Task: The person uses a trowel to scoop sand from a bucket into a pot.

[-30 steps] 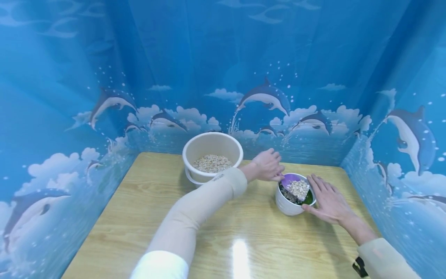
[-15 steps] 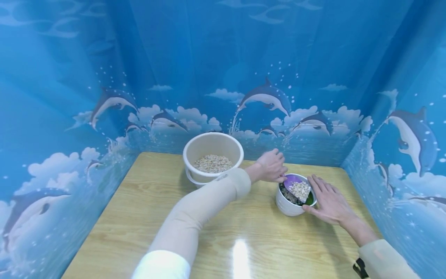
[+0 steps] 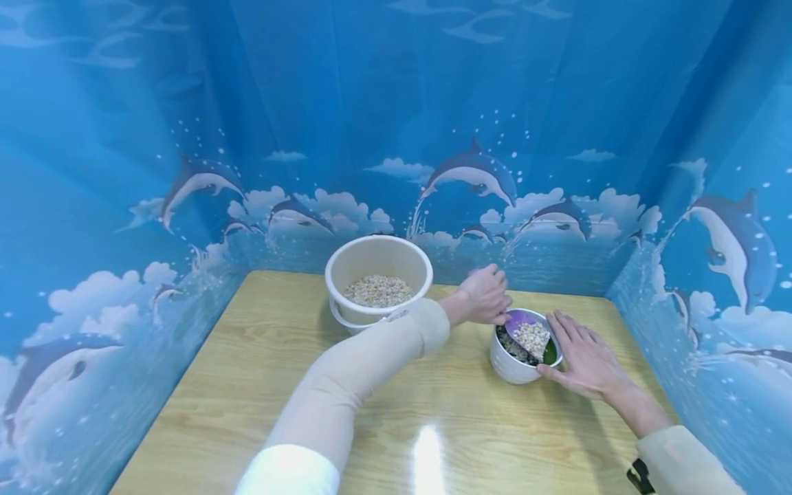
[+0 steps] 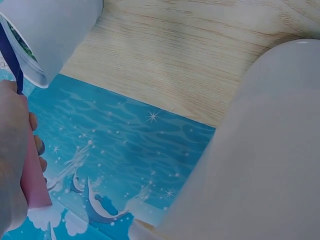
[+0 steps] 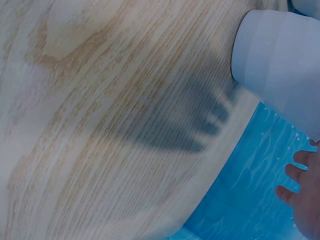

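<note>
With curled fingers my left hand (image 3: 485,295) grips the pink handle (image 4: 34,175) of a small purple trowel (image 3: 518,319). Its blade carries pale gravel (image 3: 531,339) and sits tilted over the mouth of a white flowerpot (image 3: 513,372). Dark material and something green (image 3: 549,352) show inside the pot, partly hidden by the blade. On the pot's right side rests my right hand (image 3: 584,357), fingers fairly straight and thumb near the front rim. In the right wrist view, that hand's fingers (image 5: 295,174) appear at the edge beside the pot.
A large off-white tub (image 3: 379,246) holding gravel (image 3: 379,291) stands at the back left, nested in or on another pale container (image 3: 346,324). The wooden table (image 3: 470,426) ends at a blue dolphin-print curtain (image 3: 371,137) behind and on both sides.
My left hand has shifted very slightly to the right with the trowel. The right hand stays at the pot, and the gravel is still on the blade.
</note>
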Demonstrator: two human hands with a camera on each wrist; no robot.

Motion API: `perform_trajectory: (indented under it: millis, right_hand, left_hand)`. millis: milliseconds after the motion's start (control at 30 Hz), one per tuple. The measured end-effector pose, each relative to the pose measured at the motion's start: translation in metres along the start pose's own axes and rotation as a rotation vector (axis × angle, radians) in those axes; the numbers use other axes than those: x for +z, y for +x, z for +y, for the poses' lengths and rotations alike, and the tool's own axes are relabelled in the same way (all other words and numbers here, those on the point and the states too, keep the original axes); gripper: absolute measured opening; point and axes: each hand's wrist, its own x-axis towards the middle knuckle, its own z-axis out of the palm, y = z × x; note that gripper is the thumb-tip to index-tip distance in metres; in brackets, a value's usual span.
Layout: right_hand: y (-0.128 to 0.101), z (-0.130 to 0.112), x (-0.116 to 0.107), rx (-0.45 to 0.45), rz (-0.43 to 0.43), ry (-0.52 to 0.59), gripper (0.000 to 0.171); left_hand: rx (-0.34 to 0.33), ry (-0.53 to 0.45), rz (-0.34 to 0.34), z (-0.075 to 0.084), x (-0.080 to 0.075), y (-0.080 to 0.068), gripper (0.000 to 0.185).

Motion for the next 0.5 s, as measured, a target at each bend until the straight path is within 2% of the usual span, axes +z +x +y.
perform_trajectory:
  millis: [300,500]
  right_hand:
    - [0.0004,-0.0003,0.0002,-0.005,0.004,-0.003,0.107]
    - [-0.0003,-0.0002,-0.0005,-0.006,0.005,-0.001,0.108]
  left_hand:
    - [-0.011,0.031,0.021,0.0025,-0.0064,0.0028,0.061]
    - [-0.006,0.044,0.011,0.0030,-0.0099,0.0036,0.061]
